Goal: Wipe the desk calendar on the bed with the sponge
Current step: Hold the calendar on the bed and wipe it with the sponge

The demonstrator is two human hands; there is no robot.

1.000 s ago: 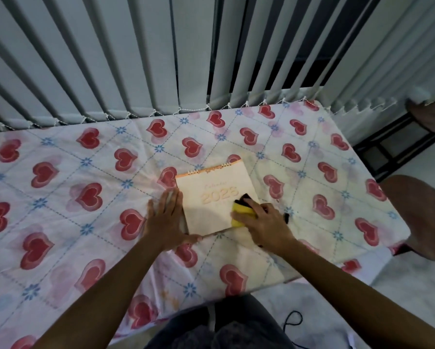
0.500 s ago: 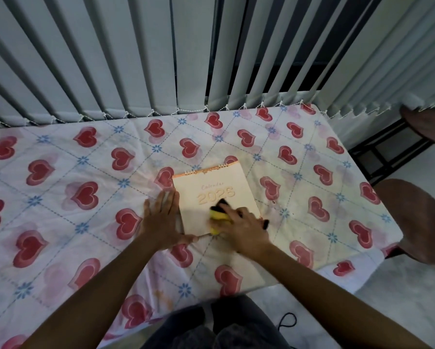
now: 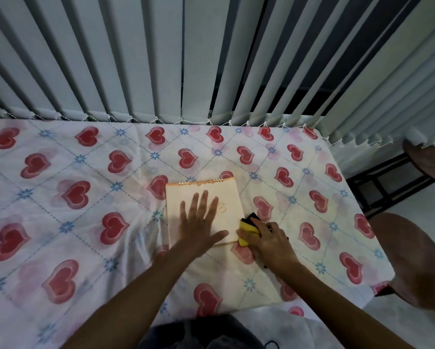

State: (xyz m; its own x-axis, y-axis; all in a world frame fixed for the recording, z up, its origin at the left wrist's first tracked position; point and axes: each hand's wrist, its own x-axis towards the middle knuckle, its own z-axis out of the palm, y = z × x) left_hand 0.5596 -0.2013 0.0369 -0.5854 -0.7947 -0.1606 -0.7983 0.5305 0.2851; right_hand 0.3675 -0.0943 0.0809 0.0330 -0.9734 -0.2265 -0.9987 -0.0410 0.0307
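Left hand (image 3: 201,222) flat on the calendar (image 3: 226,195); right hand (image 3: 269,240) grips the sponge (image 3: 246,229) (at its lower right corner).

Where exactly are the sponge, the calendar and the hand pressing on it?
sponge (image 3: 246,229): head view, on its yellow side.
desk calendar (image 3: 226,195): head view, bare cover near the top right.
left hand (image 3: 200,222): head view, middle of its back, flat on the calendar.

Calendar (image 3: 203,195) flat on bed (image 3: 85,222) under left hand (image 3: 198,222); sponge (image 3: 246,229) under right hand (image 3: 269,239), at calendar's right edge.
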